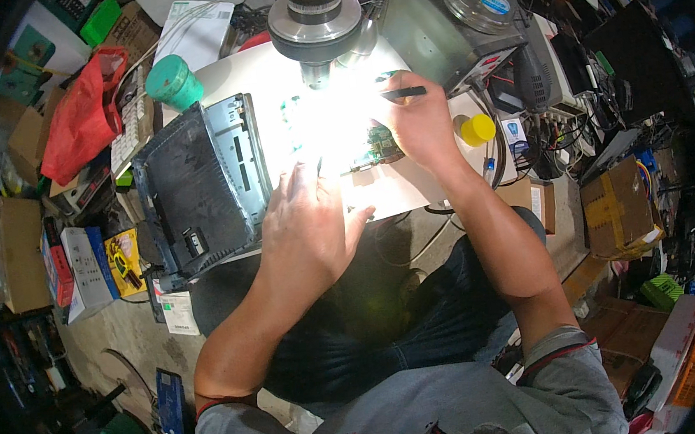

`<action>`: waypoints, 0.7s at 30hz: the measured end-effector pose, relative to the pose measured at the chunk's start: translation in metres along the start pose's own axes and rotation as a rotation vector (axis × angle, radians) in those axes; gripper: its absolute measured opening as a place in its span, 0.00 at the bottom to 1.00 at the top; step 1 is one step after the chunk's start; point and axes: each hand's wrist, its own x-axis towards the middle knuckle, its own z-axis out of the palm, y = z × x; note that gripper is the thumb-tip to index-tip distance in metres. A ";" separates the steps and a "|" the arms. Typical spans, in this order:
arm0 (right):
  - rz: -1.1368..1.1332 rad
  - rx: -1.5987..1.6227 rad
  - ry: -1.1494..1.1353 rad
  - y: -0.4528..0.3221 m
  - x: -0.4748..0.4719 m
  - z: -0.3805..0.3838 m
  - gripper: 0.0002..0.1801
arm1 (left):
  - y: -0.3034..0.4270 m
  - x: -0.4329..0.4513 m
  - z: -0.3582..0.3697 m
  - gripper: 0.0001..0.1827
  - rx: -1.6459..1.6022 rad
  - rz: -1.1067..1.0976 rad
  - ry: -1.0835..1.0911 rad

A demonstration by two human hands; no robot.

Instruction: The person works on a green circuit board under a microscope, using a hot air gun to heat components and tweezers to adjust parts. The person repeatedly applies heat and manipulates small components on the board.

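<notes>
Under a bright light lies a green circuit board (383, 144), much of it washed out by glare. My right hand (419, 117) is above its right side, with the fingers closed around a slim black-handled tool (403, 93) whose tip is lost in the light. My left hand (307, 214) rests palm down by the board's near left side, thumb apart. A thin dark thing shows at its fingertips; whether the hand holds it cannot be told. Directly over the board stands a microscope (315, 27). Left of my left hand is an open black device casing (187, 187) with a metal plate inside.
A green cup-shaped container (173, 83) stands behind the casing. To the right are a yellow-capped bottle (477, 130), a grey bench unit (455, 34), a hot-air gun handle (532, 80) and tangled cables. A red plastic bag (85, 119) lies at the left beside a white keyboard (131, 127).
</notes>
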 end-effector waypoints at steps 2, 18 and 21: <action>0.003 0.001 0.000 -0.003 -0.002 0.001 0.04 | 0.001 0.000 -0.001 0.29 -0.006 -0.008 -0.001; 0.100 0.004 -0.013 -0.021 -0.012 -0.008 0.07 | 0.000 -0.002 0.001 0.30 -0.024 0.000 0.024; 0.102 0.039 0.012 -0.016 -0.011 -0.013 0.09 | 0.001 -0.001 0.001 0.28 -0.032 0.009 0.051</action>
